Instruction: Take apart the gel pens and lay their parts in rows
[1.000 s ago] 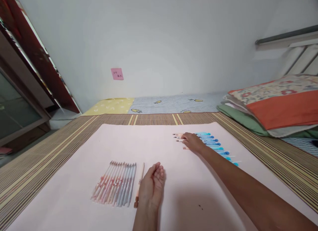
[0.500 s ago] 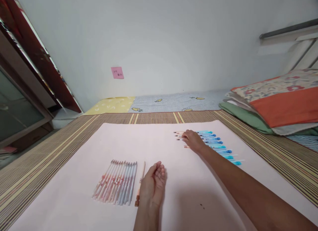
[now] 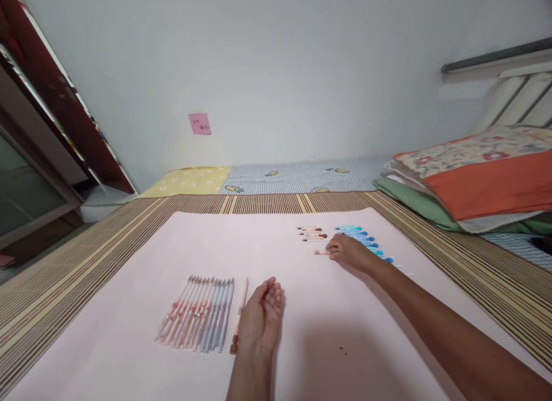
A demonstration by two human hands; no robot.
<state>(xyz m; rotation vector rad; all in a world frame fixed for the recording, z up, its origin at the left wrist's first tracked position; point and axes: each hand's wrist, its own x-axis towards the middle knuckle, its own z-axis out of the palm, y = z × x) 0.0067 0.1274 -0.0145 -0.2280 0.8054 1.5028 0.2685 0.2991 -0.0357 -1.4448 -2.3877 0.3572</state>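
My right hand [image 3: 351, 252] has its fingertips pinched on the right end of a beige pen [image 3: 320, 252], whose tip-side stub sticks out to the left; the rest is hidden by the hand. Behind it lie a few short beige pens with brown ends [image 3: 314, 235]. Blue pens [image 3: 366, 238] lie in a row beyond and under the right hand. My left hand [image 3: 262, 315] rests on its side, fingers loosely curled and holding nothing. Just left of it lies a beige pen with a brown end [image 3: 235, 338], beside a neat row of clear pens, pink to pale blue [image 3: 198, 315].
A large pale pink sheet [image 3: 142, 286] covers a striped mat [image 3: 64, 274]. Folded bedding [image 3: 487, 171] is piled at the right. Checked cloth [image 3: 293, 177] runs along the wall, which bears a pink note [image 3: 199, 124]. Small dark specks [image 3: 343, 350] lie on the sheet.
My right hand has moved right and slightly nearer, off the rear beige pens, uncovering their brown ends, and onto the nearer beige pen. My left hand keeps its pose; the view has shifted slightly.
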